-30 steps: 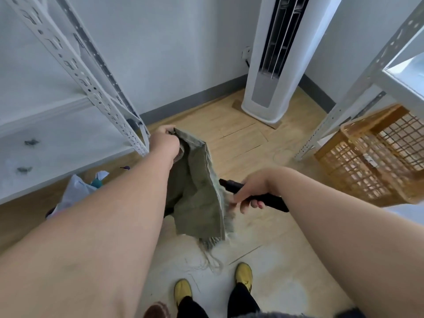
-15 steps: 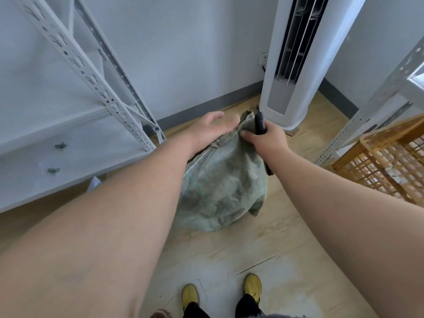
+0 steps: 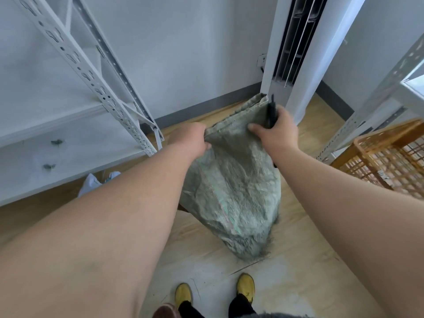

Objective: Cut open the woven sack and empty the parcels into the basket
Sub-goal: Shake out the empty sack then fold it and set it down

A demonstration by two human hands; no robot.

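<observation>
Item: grey-green woven plastic sack [image 3: 231,193], crumpled, hanging upright from its stitched top hem, its frayed lower end reaching down to the pale wooden floor [image 3: 298,260] just ahead of a pair of yellow shoes [image 3: 246,286].

Left hand [image 3: 192,140]: closing tightly on the left end of the hem, fingers curled into the fabric.

Right hand [image 3: 274,130]: gripping the right part of the hem, thumb pressing on the cloth; the same fist is also holding a slim black cutting tool [image 3: 271,111], its tip pointing up past the knuckles. Blade state is not discernible.

Basket: orange plastic lattice basket [image 3: 387,161], sitting at the right beneath a white slotted-metal shelving frame [image 3: 376,92], well apart from the sack.

Surroundings: a second white slotted-metal rack [image 3: 91,65] standing at the left, with a white crumpled bag [image 3: 90,183] lying on the floor under its lowest shelf; a tall white floor-standing air conditioner [image 3: 305,53] rising in the corner directly behind the sack.
</observation>
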